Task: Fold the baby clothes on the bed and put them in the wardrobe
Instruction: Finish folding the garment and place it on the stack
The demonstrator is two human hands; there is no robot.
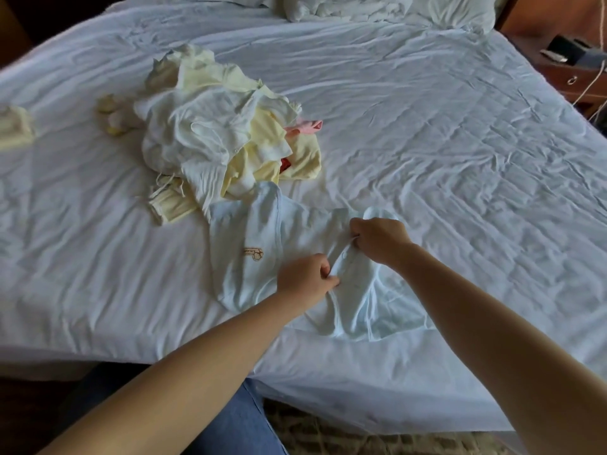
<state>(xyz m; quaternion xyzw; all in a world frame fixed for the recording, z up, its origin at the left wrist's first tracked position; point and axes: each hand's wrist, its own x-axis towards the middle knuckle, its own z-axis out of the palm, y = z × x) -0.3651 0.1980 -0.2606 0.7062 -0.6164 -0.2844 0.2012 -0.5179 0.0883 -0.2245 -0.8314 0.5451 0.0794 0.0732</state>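
Fingers curled tight, a person's left hand (305,279) and right hand (381,239) each pinch the snap-lined edge of a pale blue baby garment (253,231) spread flat on a white bed (460,142). Beyond the fingers, to their left, lies a heap of unfolded baby clothes (210,133); pillows (460,11) sit farthest off.

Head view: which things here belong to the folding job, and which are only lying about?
For the job: pale blue garment, pinched by left hand and right hand; pile of baby clothes; cream piece at far left; bed.
Lying about: pillows; crumpled duvet; nightstand.
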